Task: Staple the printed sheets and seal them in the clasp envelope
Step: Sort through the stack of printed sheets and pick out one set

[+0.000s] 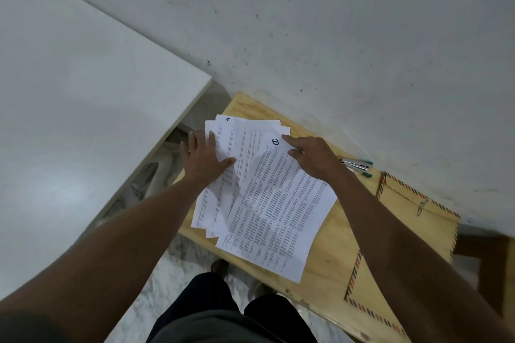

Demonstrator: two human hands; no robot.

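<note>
**Still loose: sheets fanned, stapler off to the side**

We have both hands flat on the printed sheets, which lie fanned on the wooden table. Our left hand rests on the left part of the fan with straight, spread fingers, gripping nothing. Our right hand touches the top sheet near its far corner with the forefinger stretched out; nothing pinched there either, as far as we can tell.

Risks from here:
- Corners are badly out of line. If we staple before squaring the pile, the staple likely misses a lower sheet.
- Left sheets overhang the table edge. A push from the left hand could slide one off to the floor.
- Page marks show a "1" on top and a "4" at the far edge; order of the others can't be read, so we may bind them out of sequence.
- The stapler sits by the wall just beyond our right wrist, and the envelope lies under the right forearm; reaching across could drag it.
</note>
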